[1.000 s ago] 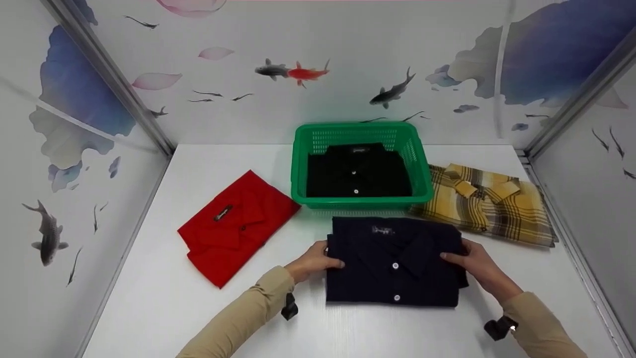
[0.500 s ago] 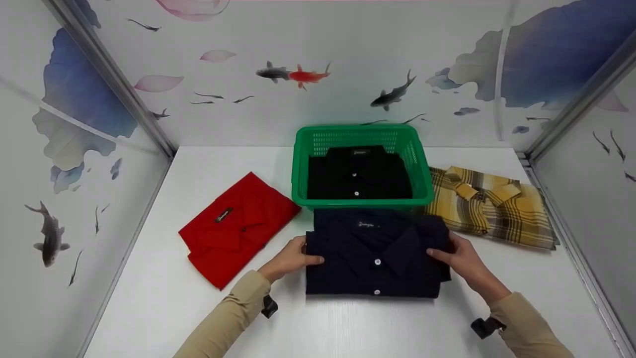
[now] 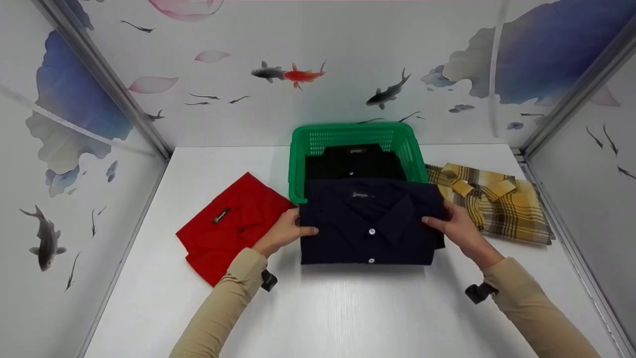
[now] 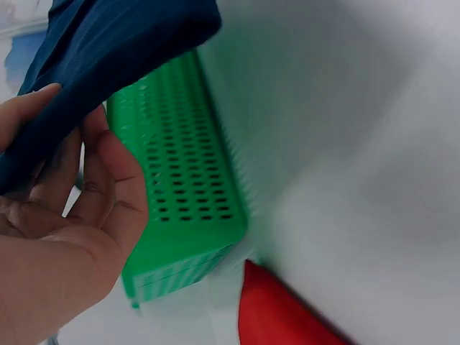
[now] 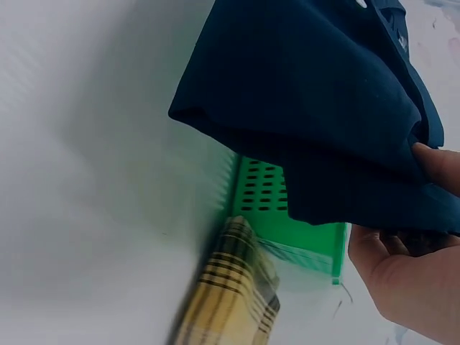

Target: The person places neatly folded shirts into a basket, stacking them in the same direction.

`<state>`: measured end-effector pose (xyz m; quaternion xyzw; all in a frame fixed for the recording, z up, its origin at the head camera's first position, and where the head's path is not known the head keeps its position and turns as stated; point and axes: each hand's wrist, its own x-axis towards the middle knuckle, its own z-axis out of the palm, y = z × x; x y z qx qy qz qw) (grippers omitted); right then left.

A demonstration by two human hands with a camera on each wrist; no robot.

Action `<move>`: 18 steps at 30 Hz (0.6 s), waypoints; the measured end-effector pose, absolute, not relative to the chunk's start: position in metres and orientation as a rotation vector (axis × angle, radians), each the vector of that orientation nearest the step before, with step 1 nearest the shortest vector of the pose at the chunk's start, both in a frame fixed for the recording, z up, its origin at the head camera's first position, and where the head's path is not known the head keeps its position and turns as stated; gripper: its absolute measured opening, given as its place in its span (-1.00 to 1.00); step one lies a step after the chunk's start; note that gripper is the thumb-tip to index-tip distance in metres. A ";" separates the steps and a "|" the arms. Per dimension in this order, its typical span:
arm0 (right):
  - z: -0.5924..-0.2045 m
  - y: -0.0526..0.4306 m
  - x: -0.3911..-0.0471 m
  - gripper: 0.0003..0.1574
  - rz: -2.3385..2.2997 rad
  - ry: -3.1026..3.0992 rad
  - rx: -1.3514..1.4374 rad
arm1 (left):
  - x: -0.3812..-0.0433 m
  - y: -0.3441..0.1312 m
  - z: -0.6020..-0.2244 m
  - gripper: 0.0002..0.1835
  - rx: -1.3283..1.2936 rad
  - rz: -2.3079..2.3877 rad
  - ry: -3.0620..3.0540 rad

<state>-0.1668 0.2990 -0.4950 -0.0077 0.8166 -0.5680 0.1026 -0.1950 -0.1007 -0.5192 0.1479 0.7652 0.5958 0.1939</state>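
Shirt (image 3: pixel 370 223), navy, spans left hand (image 3: pixel 283 232) and right hand (image 3: pixel 461 229) in head view, hiding most near rim of basket (image 3: pixel 353 128); low carry might snag there. Left wrist: fingers (image 4: pixel 122 165) nearly closed, pinching left edge. Right wrist: right edge pinched likewise, under-layer jutting; any slip could unfold it.

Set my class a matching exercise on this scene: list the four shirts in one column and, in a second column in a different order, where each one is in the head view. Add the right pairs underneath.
Things
1. Red shirt
2. Navy shirt
3. Plaid shirt
4. Black shirt

Places
A. Inside the basket
B. On the table, right of the basket
C. On the table, left of the basket
D. Held by the left hand and the right hand

Right pairs: 1-C, 2-D, 3-B, 4-A
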 end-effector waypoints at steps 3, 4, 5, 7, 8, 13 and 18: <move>-0.486 0.296 -0.180 -0.17 -1.692 2.412 -0.003 | -0.209 -0.101 -0.511 -0.50 0.397 1.676 2.176; -0.483 0.294 -0.183 -0.16 -1.689 2.415 0.000 | -0.214 -0.101 -0.509 -0.49 0.385 1.676 2.188; -0.480 0.293 -0.187 -0.17 -1.688 2.417 0.002 | -0.218 -0.101 -0.507 -0.48 0.366 1.686 2.187; -0.474 0.291 -0.194 -0.18 -1.681 2.422 0.002 | -0.224 -0.102 -0.503 -0.47 0.339 1.698 2.193; -0.472 0.290 -0.197 -0.18 -1.673 2.425 -0.004 | -0.227 -0.102 -0.501 -0.47 0.327 1.701 2.205; -0.459 0.286 -0.212 -0.20 -1.655 2.451 -0.019 | -0.239 -0.101 -0.493 -0.50 0.291 1.700 2.298; -0.443 0.284 -0.229 -0.21 -1.659 2.447 -0.004 | -0.249 -0.097 -0.481 -0.56 0.248 1.737 2.338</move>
